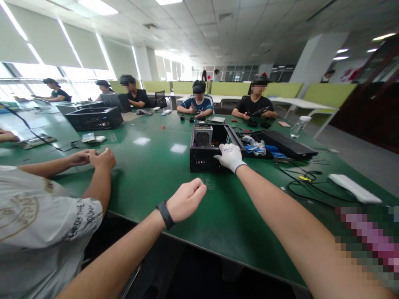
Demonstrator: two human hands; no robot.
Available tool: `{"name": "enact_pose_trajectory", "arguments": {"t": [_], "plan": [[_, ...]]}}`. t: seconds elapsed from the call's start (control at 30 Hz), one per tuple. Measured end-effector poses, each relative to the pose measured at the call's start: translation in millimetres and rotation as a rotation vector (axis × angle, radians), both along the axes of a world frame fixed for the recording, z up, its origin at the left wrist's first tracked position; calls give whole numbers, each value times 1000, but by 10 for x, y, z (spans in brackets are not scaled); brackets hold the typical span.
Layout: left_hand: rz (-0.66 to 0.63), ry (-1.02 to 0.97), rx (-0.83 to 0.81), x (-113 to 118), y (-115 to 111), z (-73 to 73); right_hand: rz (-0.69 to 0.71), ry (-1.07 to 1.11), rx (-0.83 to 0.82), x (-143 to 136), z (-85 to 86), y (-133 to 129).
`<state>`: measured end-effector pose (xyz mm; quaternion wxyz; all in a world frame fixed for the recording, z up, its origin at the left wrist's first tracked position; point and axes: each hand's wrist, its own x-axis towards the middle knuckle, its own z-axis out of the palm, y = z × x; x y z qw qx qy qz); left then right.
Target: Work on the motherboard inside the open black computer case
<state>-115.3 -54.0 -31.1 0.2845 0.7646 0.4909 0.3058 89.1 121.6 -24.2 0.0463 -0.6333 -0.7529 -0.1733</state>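
Observation:
A black computer case (pixel 204 161) lies on the green table in front of me, its top side uncovered. Inside it, a power supply unit (pixel 203 136) with a fan grille fills the left part. My right hand (pixel 230 157), in a white work glove, grips the case's near upper edge, fingers over the rim and thumb against the front face. Bare and with a dark band at the wrist, my left hand (pixel 187 199) is curled into a loose fist above the table, apart from the case. Nothing shows in it.
Right of the case lie a long black panel (pixel 288 143), blue-and-white gloves (pixel 254 145), black cables (pixel 296 182) and a white bar (pixel 354 187). A clear bottle (pixel 301 126) stands farther back. Another black case (pixel 95 119) sits far left. A co-worker's hands (pixel 101 158) are close on my left.

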Motion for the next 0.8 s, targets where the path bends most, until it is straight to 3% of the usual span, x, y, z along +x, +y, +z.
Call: {"name": "enact_pose_trajectory", "arguments": {"t": [0.2,0.4,0.6,0.8], "plan": [[-52,-73,-118,-105,25,-271,-26,1,-5,-64,-12,727],[-35,-151,-176,-159,76,-457,-36,9,-32,-54,-49,1047],[-7,-163,-198,-174,38,-363,-2,0,-39,-21,-37,896],[29,-155,-98,-154,107,-42,41,-6,-21,2,-60,308]]}}
